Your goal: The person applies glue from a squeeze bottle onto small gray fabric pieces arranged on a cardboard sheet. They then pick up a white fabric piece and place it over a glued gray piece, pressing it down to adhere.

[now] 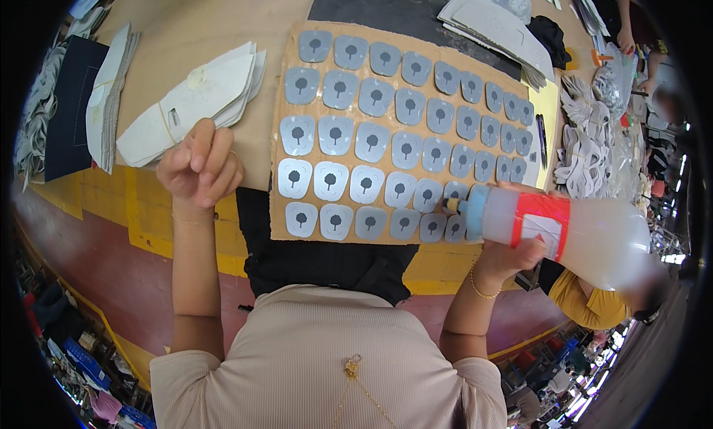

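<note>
My right hand [509,257] is wrapped round a large translucent plastic bottle [605,232] with a red band and a light blue cap. The bottle lies tilted on its side, its narrow dark nozzle [451,205] over the right part of a brown cardboard sheet [279,206]. Rows of grey rounded patches [334,180], each with a dark tree shape, cover the cardboard. Some patches in the lower left rows shine brighter. My left hand [199,165] is raised with curled fingers beside a banded stack of white cut pieces [189,106]; nothing shows in it.
Another banded white stack [110,95] and a dark blue panel [70,106] stand at the left. White pieces [497,31] lie behind the cardboard on a black sheet [371,9]. A pen [541,141] and bundled white strips [583,139] are at the right. People sit beyond.
</note>
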`<state>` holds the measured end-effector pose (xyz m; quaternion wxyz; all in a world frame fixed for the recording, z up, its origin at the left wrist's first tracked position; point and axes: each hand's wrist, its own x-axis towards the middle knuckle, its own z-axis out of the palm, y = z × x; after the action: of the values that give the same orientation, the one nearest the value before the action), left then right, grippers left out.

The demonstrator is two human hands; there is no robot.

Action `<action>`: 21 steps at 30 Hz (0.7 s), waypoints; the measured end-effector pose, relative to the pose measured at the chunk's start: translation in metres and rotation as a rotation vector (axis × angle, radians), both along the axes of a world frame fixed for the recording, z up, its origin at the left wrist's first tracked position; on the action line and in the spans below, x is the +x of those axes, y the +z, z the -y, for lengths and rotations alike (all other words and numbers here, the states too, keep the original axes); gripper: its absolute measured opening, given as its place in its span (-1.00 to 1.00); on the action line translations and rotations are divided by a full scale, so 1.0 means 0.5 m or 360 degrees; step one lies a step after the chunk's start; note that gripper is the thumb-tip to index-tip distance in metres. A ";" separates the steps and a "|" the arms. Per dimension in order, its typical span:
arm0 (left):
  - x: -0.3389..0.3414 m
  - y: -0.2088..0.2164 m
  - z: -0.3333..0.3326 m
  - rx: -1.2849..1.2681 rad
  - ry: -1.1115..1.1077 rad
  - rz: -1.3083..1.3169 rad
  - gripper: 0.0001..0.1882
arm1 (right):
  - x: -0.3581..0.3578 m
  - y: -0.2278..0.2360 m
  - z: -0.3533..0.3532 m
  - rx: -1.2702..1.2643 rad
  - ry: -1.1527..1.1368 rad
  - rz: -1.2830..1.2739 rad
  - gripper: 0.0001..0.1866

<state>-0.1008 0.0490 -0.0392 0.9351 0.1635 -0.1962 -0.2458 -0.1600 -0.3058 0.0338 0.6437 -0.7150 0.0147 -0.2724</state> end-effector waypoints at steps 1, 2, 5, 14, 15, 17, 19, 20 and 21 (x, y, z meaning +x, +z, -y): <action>0.000 0.000 0.000 0.0000 0.0000 0.0000 -0.82 | 0.006 -0.004 -0.008 -0.0116 0.0035 0.0013 -0.19; 0.000 0.000 0.000 -0.0001 0.0000 -0.0006 -0.83 | 0.006 -0.007 -0.014 -0.0194 0.0060 -0.0005 -0.18; 0.000 0.003 0.000 0.0001 -0.0005 -0.0019 -0.83 | 0.003 -0.017 -0.027 -0.0351 0.0214 -0.0015 -0.15; 0.000 0.000 -0.002 0.0016 -0.0004 0.0015 -0.82 | 0.001 -0.027 -0.035 -0.0734 0.0201 -0.0044 -0.10; 0.000 0.000 -0.002 0.0014 -0.0002 0.0019 -0.82 | -0.003 -0.025 -0.033 -0.0650 0.0173 -0.0052 -0.10; 0.001 0.001 -0.001 0.0007 -0.0007 0.0033 -0.82 | -0.012 -0.021 -0.029 -0.0363 0.0107 -0.0073 -0.10; 0.001 0.000 -0.003 0.0002 -0.0011 0.0040 -0.82 | -0.010 -0.017 -0.024 -0.0171 0.0043 -0.0064 -0.10; 0.001 -0.001 -0.003 -0.0003 -0.0017 0.0042 -0.82 | -0.002 -0.014 -0.021 -0.0182 0.0013 -0.0036 -0.11; 0.002 -0.001 -0.003 -0.0007 -0.0022 0.0044 -0.82 | 0.006 -0.010 -0.018 -0.0193 -0.0018 -0.0009 -0.11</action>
<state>-0.0998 0.0504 -0.0397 0.9309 0.1634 -0.2108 -0.2496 -0.1571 -0.2969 0.0287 0.5976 -0.7534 0.0039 -0.2744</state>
